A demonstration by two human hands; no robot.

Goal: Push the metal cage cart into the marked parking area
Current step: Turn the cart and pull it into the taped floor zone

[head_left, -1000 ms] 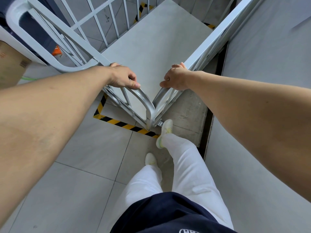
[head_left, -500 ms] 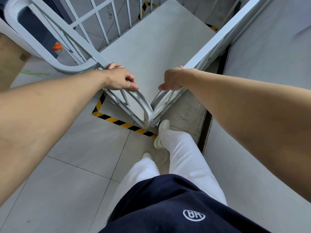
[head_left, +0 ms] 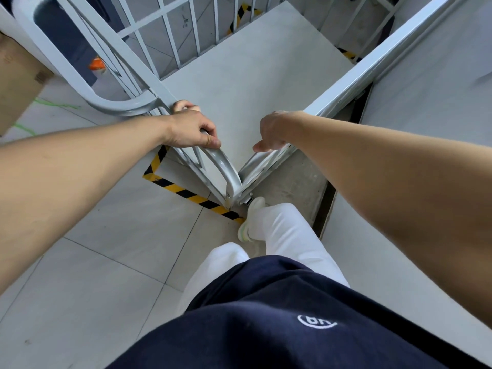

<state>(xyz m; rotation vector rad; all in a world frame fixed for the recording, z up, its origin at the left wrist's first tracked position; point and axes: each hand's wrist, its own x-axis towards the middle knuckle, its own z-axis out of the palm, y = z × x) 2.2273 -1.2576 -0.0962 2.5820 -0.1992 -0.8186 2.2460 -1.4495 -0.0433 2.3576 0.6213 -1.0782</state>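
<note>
The grey metal cage cart (head_left: 247,83) fills the upper middle, seen from above, its near corner pointing at me. My left hand (head_left: 193,129) is shut on the cart's left top rail. My right hand (head_left: 271,131) grips the right top rail, fingers curled over it. Yellow-and-black striped floor tape (head_left: 191,197) marks the parking area; its near line runs under the cart's near corner and a left line goes up beside the cart. More tape (head_left: 239,17) shows at the far end through the bars.
A grey wall (head_left: 431,83) runs close along the cart's right side, with a dark gap at its foot. A cardboard box (head_left: 16,78) stands at the left. My right foot (head_left: 253,217) is just behind the cart's near corner, by the tape.
My body and view have moved forward with the cart; my dark shirt now fills more of the bottom. Both hands stay on the rails, and the cart sits slightly deeper past the tape.
</note>
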